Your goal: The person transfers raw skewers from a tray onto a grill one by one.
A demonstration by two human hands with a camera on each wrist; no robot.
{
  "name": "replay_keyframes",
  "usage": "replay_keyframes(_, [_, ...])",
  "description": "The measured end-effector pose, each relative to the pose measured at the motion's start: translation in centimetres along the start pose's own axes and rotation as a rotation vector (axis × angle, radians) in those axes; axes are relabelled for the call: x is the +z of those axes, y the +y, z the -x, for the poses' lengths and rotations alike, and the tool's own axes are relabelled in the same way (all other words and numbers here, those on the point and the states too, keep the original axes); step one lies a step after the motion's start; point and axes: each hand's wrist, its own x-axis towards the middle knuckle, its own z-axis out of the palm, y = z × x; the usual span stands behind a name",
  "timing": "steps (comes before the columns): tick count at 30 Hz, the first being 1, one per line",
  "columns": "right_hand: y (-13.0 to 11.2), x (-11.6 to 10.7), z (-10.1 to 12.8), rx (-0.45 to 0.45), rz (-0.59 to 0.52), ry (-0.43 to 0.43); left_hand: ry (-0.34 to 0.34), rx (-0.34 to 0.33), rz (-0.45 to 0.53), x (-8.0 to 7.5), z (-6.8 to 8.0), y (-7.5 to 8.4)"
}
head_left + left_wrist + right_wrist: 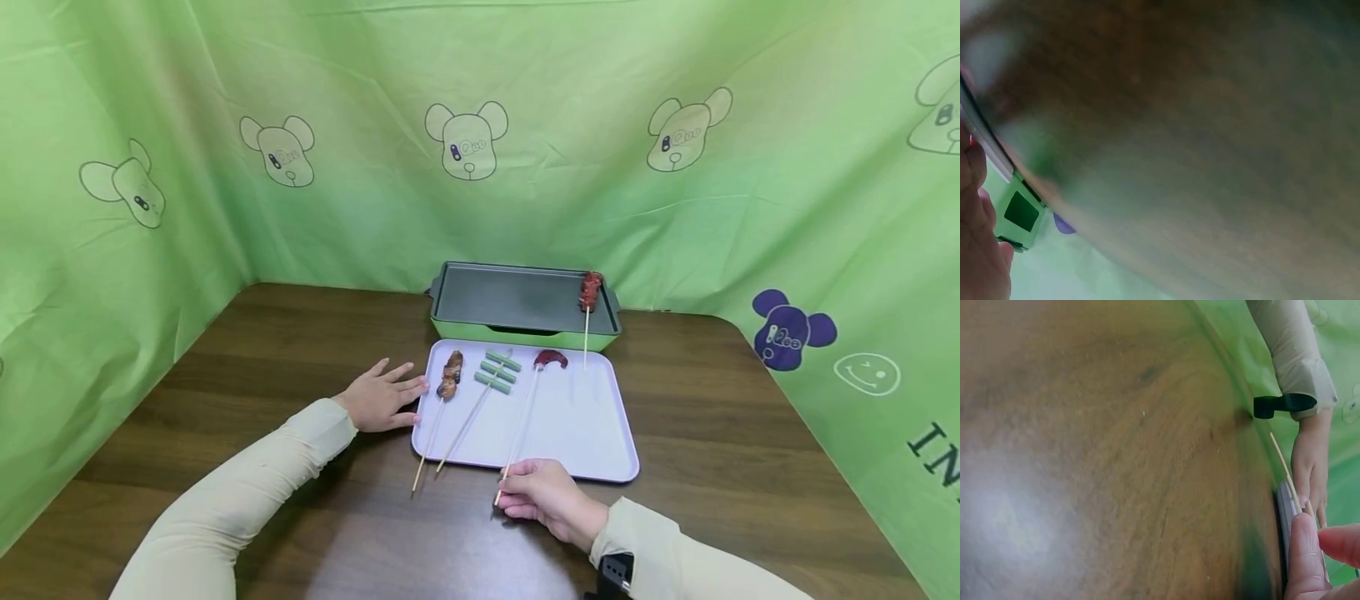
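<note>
My right hand (543, 500) pinches the lower end of a skewer (551, 358) between thumb and fingers. A dark red, curved food piece tips it, over the pale lilac tray (588, 433). At the tray's left edge my left hand (381, 400) rests with fingers spread, fingertips right at the rim. Nearest to that hand lies a skewer of browned meat chunks (450, 375). Beside it is a skewer with several green vegetable pieces (497, 372). Both sticks reach over the tray's front rim. In the right wrist view, the right thumb (1307, 550) shows close to a thin stick.
Behind the tray stands a green tabletop grill with a dark plate (510, 296). A red meat skewer (590, 292) lies on its right end, the stick jutting forward over the tray. Green printed cloth (465, 225) hangs around the wooden table (712, 417).
</note>
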Motion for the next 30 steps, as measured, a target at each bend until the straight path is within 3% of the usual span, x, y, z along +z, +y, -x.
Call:
replay_keyframes(11, [-0.7,0.2,0.8,-0.031,0.033,0.060,0.003,-0.004,-0.009,0.0,0.0,-0.2])
replay_keyframes(30, [-4.3,0.4,3.6,-0.066,0.180,-0.005,-0.031,-0.014,-0.009,-0.6,-0.1,0.1])
